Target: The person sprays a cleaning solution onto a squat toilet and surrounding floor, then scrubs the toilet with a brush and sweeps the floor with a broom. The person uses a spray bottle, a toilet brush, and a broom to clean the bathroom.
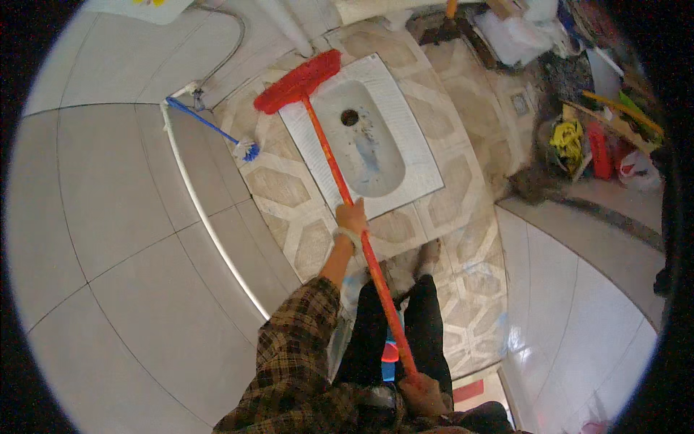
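A red push broom (298, 81) with a long orange handle slants across the view, its bristle head lying over the far left corner of a white squat toilet pan (423, 168). My left hand (352, 217) is wrapped around the middle of the handle, near the pan's front edge. Close to my body, my right hand (422, 395) grips the handle's lower end. Dark specks and bluish stains mark the basin around the drain hole (349, 117).
A blue toilet brush (206, 122) leans by the left wall. A white pipe (211, 233) runs along that wall, and a hose (238, 38) hangs above. Cluttered items, including a yellow cloth or bag (567, 142) and a red object (599, 152), stand at the right.
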Motion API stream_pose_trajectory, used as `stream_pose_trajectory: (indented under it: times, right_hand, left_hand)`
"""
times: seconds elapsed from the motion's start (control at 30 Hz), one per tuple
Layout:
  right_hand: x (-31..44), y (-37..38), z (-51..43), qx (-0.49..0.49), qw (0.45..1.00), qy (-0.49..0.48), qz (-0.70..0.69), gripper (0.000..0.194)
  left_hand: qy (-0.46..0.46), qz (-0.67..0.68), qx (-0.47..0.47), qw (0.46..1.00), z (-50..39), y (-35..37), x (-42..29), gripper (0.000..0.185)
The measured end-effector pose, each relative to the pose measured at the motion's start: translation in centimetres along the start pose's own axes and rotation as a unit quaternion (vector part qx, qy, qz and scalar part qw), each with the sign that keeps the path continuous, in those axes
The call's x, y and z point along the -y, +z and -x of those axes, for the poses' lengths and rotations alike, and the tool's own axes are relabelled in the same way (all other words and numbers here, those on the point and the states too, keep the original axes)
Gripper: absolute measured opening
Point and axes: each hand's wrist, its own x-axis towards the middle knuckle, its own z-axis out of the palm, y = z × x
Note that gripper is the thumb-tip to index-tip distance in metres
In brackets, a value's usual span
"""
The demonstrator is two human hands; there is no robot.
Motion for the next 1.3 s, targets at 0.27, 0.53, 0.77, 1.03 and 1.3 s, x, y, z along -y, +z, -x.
stream_pose_trajectory:
  times: [0.27, 0.53, 0.77, 1.03, 1.3]
  right_hand:
    - [-0.3, -5.4, 7.1, 0.003, 0.989, -0.12, -0.087, 0.026]
    - [-0.7, -5.7, 2.2, -0.012, 0.994, -0.092, -0.059, 0.034]
    - [-9.0, -10.3, 5.5, 0.022, 0.992, -0.103, 0.069, 0.029]
    - [1.6, -10.6, -0.4, 0.005, 0.986, -0.141, -0.089, 0.032]
    - [-12.4, -12.2, 8.2, -0.062, 0.96, -0.122, 0.245, 0.023]
  left_hand:
    - [0.176, -0.194, -0.08, 0.962, 4.7, 1.6, -3.4, 0.045]
    - [-0.064, 0.128, 0.0, 0.99, -1.4, 4.3, -4.1, 0.023]
    - [-0.322, 0.378, 0.007, 0.868, 14.1, 7.9, -10.8, 0.023]
    - [0.077, 0.087, -0.079, 0.99, -4.0, 7.7, -7.4, 0.037]
    - [-0.24, 0.422, -0.045, 0.873, 17.0, 16.7, -10.2, 0.028]
